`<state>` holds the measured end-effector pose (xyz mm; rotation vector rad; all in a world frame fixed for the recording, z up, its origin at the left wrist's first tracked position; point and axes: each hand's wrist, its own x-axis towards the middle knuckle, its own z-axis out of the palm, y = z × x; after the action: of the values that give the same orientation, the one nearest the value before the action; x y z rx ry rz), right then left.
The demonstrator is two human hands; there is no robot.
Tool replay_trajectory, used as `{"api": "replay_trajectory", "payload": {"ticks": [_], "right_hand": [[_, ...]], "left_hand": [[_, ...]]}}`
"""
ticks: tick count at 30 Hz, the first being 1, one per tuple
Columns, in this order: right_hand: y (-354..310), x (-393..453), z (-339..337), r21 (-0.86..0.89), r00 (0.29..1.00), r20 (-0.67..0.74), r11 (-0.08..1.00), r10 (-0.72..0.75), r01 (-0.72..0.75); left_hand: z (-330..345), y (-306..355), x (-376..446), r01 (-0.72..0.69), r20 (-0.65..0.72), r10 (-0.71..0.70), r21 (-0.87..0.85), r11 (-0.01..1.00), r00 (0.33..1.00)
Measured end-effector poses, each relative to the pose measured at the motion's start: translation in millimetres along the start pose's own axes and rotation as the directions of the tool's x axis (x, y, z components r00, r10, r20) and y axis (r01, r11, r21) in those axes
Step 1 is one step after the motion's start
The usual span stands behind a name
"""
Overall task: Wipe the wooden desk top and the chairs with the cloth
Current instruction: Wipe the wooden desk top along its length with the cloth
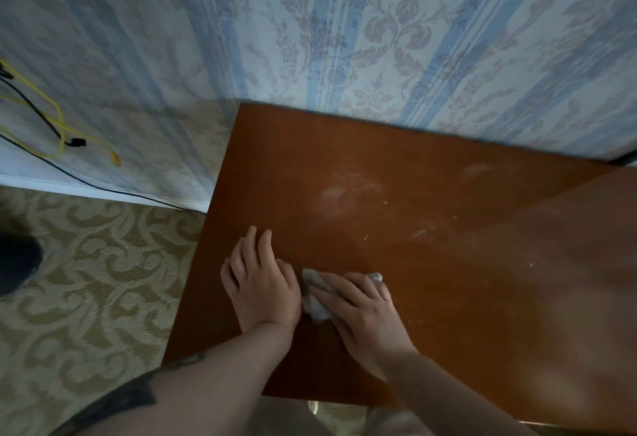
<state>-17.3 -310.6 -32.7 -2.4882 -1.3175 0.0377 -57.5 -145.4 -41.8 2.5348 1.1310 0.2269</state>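
I see the desk point(396, 173) pushed against the wallpapered wall point(379, 39), pale dusty smears on the wood further in toward the wall. My right hand point(362, 311) lies flat on the cloth point(315, 308), fingers straight and pressing it onto the desk near its front left corner. My left hand point(262, 280) rests just beside the cloth, fingers relaxed and spread on the wood. Cables point(51, 118) hang on the wall left of the desk, above the patterned carpet point(96, 263).
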Motion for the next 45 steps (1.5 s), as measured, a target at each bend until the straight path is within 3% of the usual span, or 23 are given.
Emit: {"api": "replay_trajectory", "payload": {"ticks": [2, 4, 6, 7, 8, 9, 11, 14, 17, 19, 21, 23, 26, 28, 29, 30, 32, 34, 35, 38, 41, 43, 45], "right_hand": [[32.6, -11.6, -11.9, -0.095, 0.998, 0.027, 0.993, -0.064, 0.066], [47.7, -6.4, -12.0, -0.018, 0.971, -0.075, 0.974, 0.226, -0.228], [31.7, 16.5, 3.9, 0.094, 0.760, -0.207, 0.786, 0.616, -0.611], [15.4, 28.9, 12.2, 0.134, 0.657, -0.234, 0.693, 0.717, -0.709], [-1.1, 38.0, 17.6, 0.128, 0.642, -0.255, 0.684, 0.723, -0.719], [-14.6, 39.9, 20.9, 0.078, 0.730, -0.256, 0.766, 0.634, -0.638], [-13.7, 22.1, 17.4, -0.035, 0.966, -0.108, 0.970, 0.235, -0.240], [37.4, 0.7, -7.1, -0.161, 0.987, 0.094, 0.977, -0.129, 0.143], [60.8, 8.6, -10.3, -0.084, 0.977, -0.067, 0.975, 0.202, -0.207], [38.9, 34.5, 0.9, 0.047, 0.805, -0.194, 0.825, 0.560, -0.563], [3.7, 66.7, 14.5, 0.156, 0.611, -0.175, 0.634, 0.772, -0.757], [-25.5, 79.5, 21.6, 0.114, 0.689, -0.173, 0.709, 0.704, -0.696], [-6.1, 55.0, 10.3, -0.046, 0.979, -0.062, 0.979, 0.196, -0.199], [32.4, 37.4, -5.2, -0.072, 0.999, 0.040, 0.997, 0.024, -0.021], [46.4, 32.7, -8.8, -0.042, 0.993, 0.022, 0.993, 0.113, -0.112], [53.7, 34.5, -10.3, 0.003, 0.957, -0.043, 0.958, 0.287, -0.287], [38.7, 57.0, -4.2, 0.066, 0.729, -0.159, 0.743, 0.666, -0.666], [6.6, 88.3, 2.0, 0.064, 0.560, -0.092, 0.567, 0.823, -0.822], [-9.5, 98.6, 3.5, 0.042, 0.589, -0.025, 0.590, 0.807, -0.806], [-22.5, 91.0, 3.3, 0.022, 0.923, 0.113, 0.927, 0.369, -0.373], [21.3, 57.0, -4.2, 0.016, 0.988, 0.156, 1.000, -0.009, 0.006], [49.1, 39.9, -7.5, -0.014, 0.990, 0.046, 0.991, 0.133, -0.133], [48.0, 51.9, -5.4, -0.030, 0.900, -0.073, 0.901, 0.431, -0.434]], "left_hand": [[1.1, 0.8, -0.8, 0.001, -0.007, -0.001, 0.008, 1.000, 1.000], [1.6, 1.3, -1.2, -0.003, -0.017, 0.004, 0.024, 1.000, 1.000], [2.0, 1.5, -1.6, -0.015, -0.022, 0.016, 0.031, 0.999, 1.000], [1.7, 1.4, -1.6, -0.018, -0.025, 0.019, 0.030, 0.999, 1.000], [1.3, 1.5, -1.2, -0.018, -0.026, 0.019, 0.028, 0.999, 0.999], [1.2, 1.5, -1.1, -0.018, -0.025, 0.019, 0.025, 1.000, 1.000], [1.6, 0.6, -0.9, -0.018, -0.029, 0.019, 0.019, 1.000, 0.999], [2.6, 0.7, -1.2, -0.031, -0.050, 0.032, 0.030, 0.999, 0.998], [3.1, 2.5, -2.1, -0.027, -0.053, 0.029, 0.048, 0.998, 0.998], [3.0, 2.4, -2.4, -0.021, -0.042, 0.024, 0.058, 0.998, 0.999], [2.5, 2.5, -2.2, -0.022, -0.042, 0.025, 0.069, 0.997, 0.999], [2.4, 1.8, -1.8, -0.027, -0.043, 0.030, 0.064, 0.998, 0.999], [2.3, 0.6, -1.5, -0.031, -0.045, 0.033, 0.061, 0.998, 0.998], [2.1, 1.2, -1.6, -0.026, -0.035, 0.027, 0.050, 0.998, 0.999], [2.3, 1.9, -1.6, -0.019, -0.029, 0.021, 0.049, 0.999, 0.999], [1.9, 2.7, -1.5, -0.014, -0.023, 0.015, 0.053, 0.998, 1.000], [0.9, 3.0, -1.4, -0.008, -0.012, 0.009, 0.067, 0.998, 1.000], [1.4, 2.4, -1.9, -0.004, -0.027, 0.006, 0.080, 0.997, 1.000], [1.7, 2.1, -2.2, -0.007, -0.035, 0.010, 0.084, 0.996, 0.999], [2.1, 0.4, -1.8, -0.031, -0.030, 0.034, 0.097, 0.995, 0.999], [2.1, 0.4, -0.7, -0.025, -0.022, 0.026, 0.077, 0.997, 0.999], [2.0, 1.8, -1.3, -0.009, -0.013, 0.010, 0.066, 0.998, 1.000], [2.1, 2.8, -1.8, -0.006, -0.002, 0.006, 0.073, 0.997, 1.000]]}}
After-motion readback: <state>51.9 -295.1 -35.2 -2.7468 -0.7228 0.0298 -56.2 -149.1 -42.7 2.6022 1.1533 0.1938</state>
